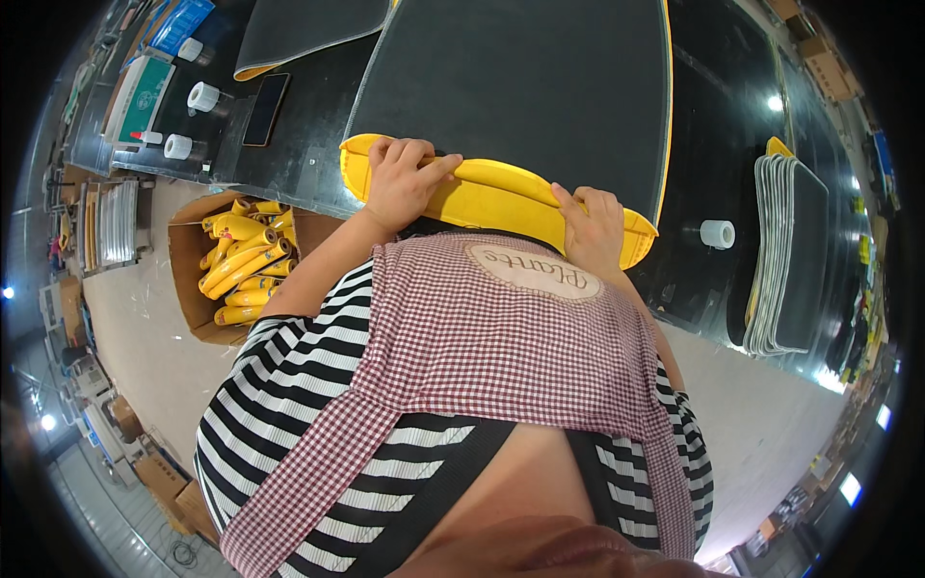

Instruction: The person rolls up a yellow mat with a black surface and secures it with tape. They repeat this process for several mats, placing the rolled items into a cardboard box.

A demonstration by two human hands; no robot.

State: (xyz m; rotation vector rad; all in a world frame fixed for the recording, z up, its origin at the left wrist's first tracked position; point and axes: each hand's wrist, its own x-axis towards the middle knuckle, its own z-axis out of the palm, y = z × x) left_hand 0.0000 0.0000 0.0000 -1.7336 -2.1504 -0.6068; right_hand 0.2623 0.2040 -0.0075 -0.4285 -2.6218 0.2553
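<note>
A large mat (pixel 525 87) with a dark grey underside and yellow face lies on the black table in front of me. Its near end is turned up into a yellow fold (pixel 496 207) along the table's front edge, close to my apron. Toward the left end of this fold, my left hand (pixel 407 181) is closed on the mat, thumb and fingers pressing the yellow edge. My right hand (pixel 592 226) grips the same fold nearer its right end, with fingers curled over it. Parts of the fingers are hidden behind the fold.
A cardboard box (pixel 183 281) of rolled yellow mats stands below the table at left. On the table are a phone (pixel 267 109), several white rolls, one of them a white roll (pixel 717 234) at right, another mat (pixel 308 34) at far left, and a stack of mats (pixel 795 255) at right.
</note>
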